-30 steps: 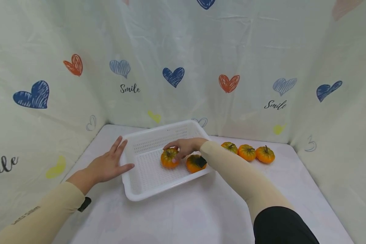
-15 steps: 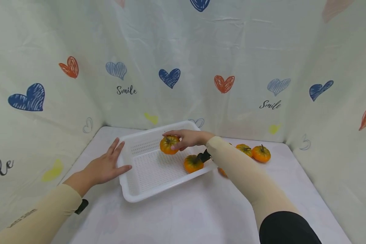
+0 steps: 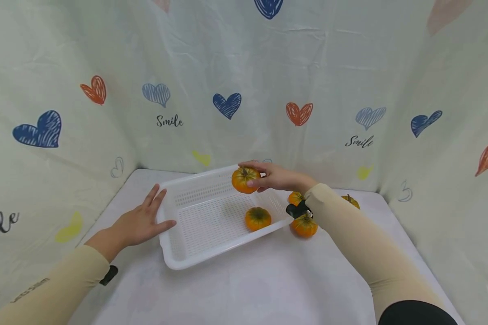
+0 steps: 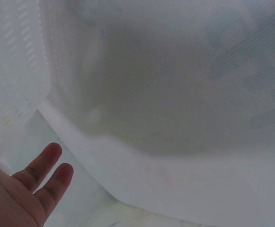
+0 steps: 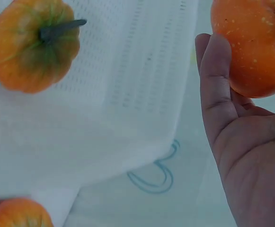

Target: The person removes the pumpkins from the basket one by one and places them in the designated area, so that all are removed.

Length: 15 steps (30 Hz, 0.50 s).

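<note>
My right hand (image 3: 274, 177) grips a small orange pumpkin (image 3: 244, 180) above the far right part of a white plastic basket (image 3: 203, 257). In the right wrist view the fingers curl round this pumpkin (image 5: 253, 47), whose smooth underside shows. A second pumpkin (image 3: 258, 219) sits in the basket near its right front corner; the right wrist view shows its dark stem. At the basket's left end my left hand (image 3: 136, 223) rests by the rim with its fingers spread, holding nothing. Two of its fingertips (image 4: 54, 152) appear beside the perforated basket wall in the left wrist view.
Right of the basket on the white table (image 3: 236, 293) are more pumpkins: one close to the front corner (image 3: 305, 227), one behind it (image 3: 295, 197), and one farther right (image 3: 351, 201), partly hidden by the right sleeve. A curtain (image 3: 260, 67) printed with hearts surrounds the table.
My right hand has lifted a pumpkin from the basket floor and carried it up and rightward toward the far rim. The left hand stays at the basket's left end.
</note>
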### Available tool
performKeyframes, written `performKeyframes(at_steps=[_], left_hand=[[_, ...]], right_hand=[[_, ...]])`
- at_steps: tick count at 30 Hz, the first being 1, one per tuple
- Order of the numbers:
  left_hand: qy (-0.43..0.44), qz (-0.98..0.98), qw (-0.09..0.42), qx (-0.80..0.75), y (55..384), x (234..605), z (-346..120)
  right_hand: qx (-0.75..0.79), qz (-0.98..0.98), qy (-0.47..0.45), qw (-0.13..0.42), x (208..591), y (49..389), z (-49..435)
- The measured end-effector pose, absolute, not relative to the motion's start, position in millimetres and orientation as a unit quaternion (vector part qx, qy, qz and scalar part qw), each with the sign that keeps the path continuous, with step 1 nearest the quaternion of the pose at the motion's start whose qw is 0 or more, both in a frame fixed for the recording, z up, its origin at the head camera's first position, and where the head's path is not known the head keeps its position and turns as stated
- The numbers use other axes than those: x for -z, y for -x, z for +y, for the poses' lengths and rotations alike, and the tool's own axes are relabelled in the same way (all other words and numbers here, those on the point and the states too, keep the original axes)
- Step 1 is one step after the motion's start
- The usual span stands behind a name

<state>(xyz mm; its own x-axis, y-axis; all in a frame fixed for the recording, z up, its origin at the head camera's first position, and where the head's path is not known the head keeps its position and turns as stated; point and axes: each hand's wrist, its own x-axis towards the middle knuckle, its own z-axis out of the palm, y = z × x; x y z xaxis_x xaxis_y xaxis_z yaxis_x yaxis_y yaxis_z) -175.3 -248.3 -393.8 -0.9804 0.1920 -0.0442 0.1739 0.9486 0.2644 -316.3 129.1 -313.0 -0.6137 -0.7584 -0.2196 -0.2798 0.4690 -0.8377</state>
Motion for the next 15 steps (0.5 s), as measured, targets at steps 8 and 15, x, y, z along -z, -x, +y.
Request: performKeyframes(at_steps=[8,15], left_hand=[[-0.096,0.986,0.034,-0.129,177.6,394.8,-251.0],[-0.098,0.985,0.037,-0.135,177.7,394.9,-250.4]], right_hand=[[0.425,0.811,0.316,0.247,299.3,304.7,174.1],[0.433,0.827,0.296,0.205,298.1,286.2,220.3]])
